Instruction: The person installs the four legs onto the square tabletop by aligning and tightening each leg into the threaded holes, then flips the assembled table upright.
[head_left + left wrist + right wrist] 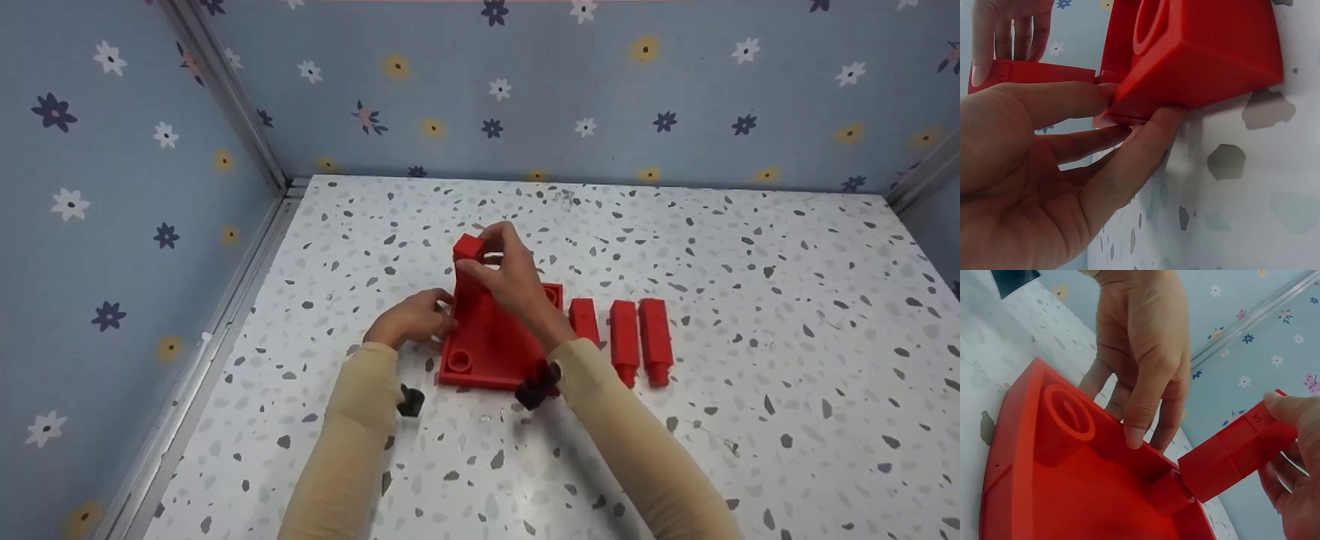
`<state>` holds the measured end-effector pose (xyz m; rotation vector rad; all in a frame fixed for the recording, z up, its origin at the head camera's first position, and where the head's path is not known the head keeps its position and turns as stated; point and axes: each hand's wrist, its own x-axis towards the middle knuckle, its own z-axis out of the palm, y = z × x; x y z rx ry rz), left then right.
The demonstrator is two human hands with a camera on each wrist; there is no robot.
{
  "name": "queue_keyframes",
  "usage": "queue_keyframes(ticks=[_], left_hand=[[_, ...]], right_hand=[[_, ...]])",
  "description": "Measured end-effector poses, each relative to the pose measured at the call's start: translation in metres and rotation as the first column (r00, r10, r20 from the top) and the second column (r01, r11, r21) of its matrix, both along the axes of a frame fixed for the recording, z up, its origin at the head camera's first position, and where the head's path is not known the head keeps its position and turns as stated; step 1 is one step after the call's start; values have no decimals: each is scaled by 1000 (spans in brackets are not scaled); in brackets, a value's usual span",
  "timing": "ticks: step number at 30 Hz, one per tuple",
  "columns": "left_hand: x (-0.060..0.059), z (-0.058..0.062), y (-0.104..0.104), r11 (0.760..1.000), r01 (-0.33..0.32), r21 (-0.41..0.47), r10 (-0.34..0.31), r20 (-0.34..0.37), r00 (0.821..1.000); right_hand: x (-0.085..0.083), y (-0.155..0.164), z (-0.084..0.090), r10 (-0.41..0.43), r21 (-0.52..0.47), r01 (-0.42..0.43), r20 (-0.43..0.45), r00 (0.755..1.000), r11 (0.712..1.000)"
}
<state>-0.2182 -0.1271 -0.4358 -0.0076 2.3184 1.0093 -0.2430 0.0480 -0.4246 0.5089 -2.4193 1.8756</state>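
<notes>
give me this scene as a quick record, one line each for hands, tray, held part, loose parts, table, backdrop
left hand: pinches the left wall of the red tray
right hand: holds a red post
red tray: on the table, open side up, round sockets in its corners
red post: lower end at the far-left corner socket; how deep it sits is unclear
loose parts: three red posts lying right of the tray
table: white, speckled grey
backdrop: blue flowered panels

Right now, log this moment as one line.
left fingers: pinching red tray | right fingers: gripping red post, end at far-left socket | three red posts: right of tray | seating: unclear
</notes>
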Motion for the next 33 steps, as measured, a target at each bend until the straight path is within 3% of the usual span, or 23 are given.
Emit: queue_keyframes(ticks=[3,9,13,17,21,24,33], left_hand=[[0,0,0,1000,2,0,-2,0,1000],[-1,-3,0,999,-23,47,22,31,999],[-2,-3,-1,998,-36,52,34,44,998],[-1,-2,-1,998,-40,56,38,51,998],[0,-2,0,997,-46,65,42,55,998],[1,-1,0,996,-48,70,44,53,998],[1,-1,-1,992,-50,112,45,54,998]], right_hand=[[1,-2,0,-20,30,21,-33,999,999],[2,-1,0,-3,25,3,-12,1000,1000],[1,3,3,57,-74,-52,66,996,996],[5,6,11,152,-177,-126,145,978,976],[11,7,24,217,-188,-183,180,959,965],[14,7,28,212,-167,-182,178,961,969],[-2,7,2,183,-209,-152,137,973,966]])
